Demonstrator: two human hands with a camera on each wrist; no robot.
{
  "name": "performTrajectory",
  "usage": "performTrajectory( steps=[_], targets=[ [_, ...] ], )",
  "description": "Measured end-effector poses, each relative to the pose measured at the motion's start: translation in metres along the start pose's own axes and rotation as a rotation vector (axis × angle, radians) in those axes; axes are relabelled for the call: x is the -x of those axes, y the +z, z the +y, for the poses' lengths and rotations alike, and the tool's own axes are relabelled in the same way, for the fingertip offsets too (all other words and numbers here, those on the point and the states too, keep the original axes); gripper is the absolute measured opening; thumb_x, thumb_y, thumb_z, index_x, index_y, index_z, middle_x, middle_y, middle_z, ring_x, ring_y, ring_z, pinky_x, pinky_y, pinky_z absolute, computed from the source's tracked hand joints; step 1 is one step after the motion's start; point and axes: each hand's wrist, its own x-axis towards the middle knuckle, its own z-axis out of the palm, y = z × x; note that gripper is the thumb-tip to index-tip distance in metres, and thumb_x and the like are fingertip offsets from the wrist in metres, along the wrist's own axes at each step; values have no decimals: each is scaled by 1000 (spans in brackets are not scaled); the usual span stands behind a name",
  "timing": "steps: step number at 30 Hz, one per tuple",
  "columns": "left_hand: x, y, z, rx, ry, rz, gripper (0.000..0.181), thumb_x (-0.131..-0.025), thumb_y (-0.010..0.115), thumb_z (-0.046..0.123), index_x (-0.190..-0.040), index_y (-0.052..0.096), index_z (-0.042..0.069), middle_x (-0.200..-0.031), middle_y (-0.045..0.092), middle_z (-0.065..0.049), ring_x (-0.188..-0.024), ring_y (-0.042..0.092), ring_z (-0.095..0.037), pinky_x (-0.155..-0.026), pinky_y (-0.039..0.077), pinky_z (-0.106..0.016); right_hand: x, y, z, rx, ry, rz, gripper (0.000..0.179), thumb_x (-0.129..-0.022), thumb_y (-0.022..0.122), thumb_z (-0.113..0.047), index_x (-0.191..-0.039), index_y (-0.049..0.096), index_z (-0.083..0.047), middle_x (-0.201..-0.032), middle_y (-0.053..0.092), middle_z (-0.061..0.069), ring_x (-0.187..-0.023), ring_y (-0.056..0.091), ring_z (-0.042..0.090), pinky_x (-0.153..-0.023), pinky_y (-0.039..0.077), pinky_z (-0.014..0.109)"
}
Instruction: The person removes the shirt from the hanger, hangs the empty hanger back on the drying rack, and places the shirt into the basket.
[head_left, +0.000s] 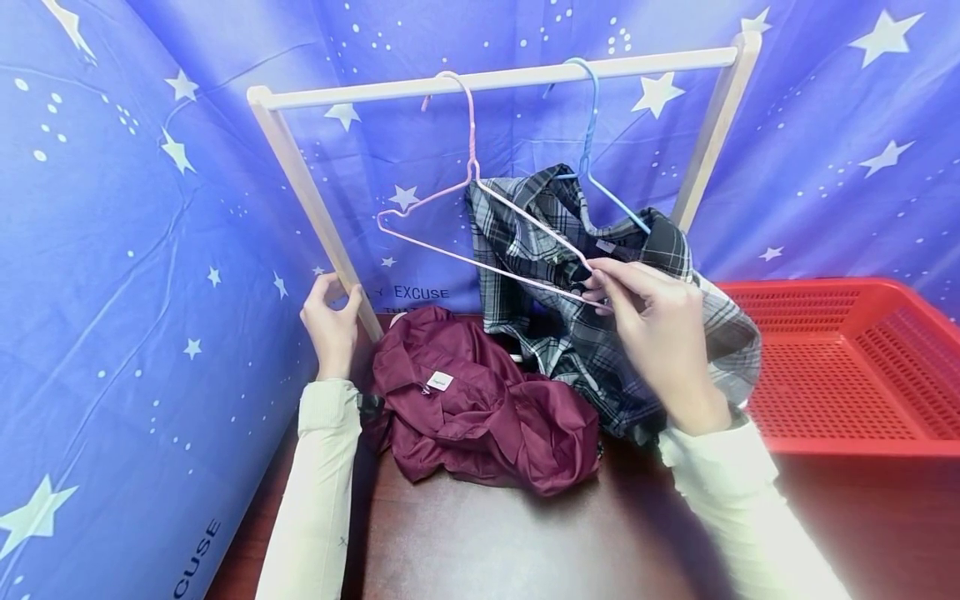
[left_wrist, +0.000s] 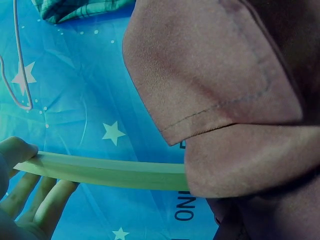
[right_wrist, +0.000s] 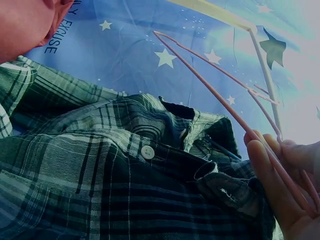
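"Hanger in pink?"
"Hooked up-left of the right hand, which pinches its corner, likely against swinging."
"Left hand?"
"Clamped round the post, probably to steady the rack."

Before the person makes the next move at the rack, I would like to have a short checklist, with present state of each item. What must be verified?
1. Rack held: ok; the left hand grips its left post.
2. Pink hanger held: ok; the right hand pinches its right corner.
3. Pink hanger bare of clothes: ok; nothing hangs on it.
4. Pink hanger off the rail: not ok; its hook is over the rail.
5. Maroon shirt spread flat: not ok; it lies bunched on the table.
6. Plaid shirt secure on the blue hanger: cannot tell; cloth hides part of the hanger.
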Motion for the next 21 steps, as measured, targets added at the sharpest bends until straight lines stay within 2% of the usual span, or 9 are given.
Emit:
performTrajectory(
  steps=[3,8,15,21],
  targets=[
    [1,1,-1,8,8,3,24,-87,74,13,-108,70,1,-105,73,-18,-97,68,-33,-102,43,-42,2,0,2,14,0,-34,20,-91,67,0,-109,75,-3,-89,76,11,-71,73,23,-70,49,5],
    [1,2,-2,22,36,10,23,-86,74,12,-106,70,1,-103,73,-19,-95,70,-34,-103,41,-42,6,-2,3,49,14,-119,22,-91,69,-5,-112,75,-6,-93,77,8,-79,74,21,-77,47,5],
    [0,2,-2,20,25,8,23,-86,74,12,-107,70,1,-104,73,-18,-95,69,-33,-103,42,-41,13,-6,2,64,62,-227,20,-91,71,-13,-111,76,-12,-104,76,5,-87,72,19,-79,46,8],
    [-1,1,-3,25,19,9,24,-86,75,12,-107,70,2,-105,73,-18,-96,70,-32,-105,41,-40,21,-10,5,103,14,-289,15,-88,76,-20,-102,78,-15,-97,76,-1,-84,70,13,-80,50,19]
  ],
)
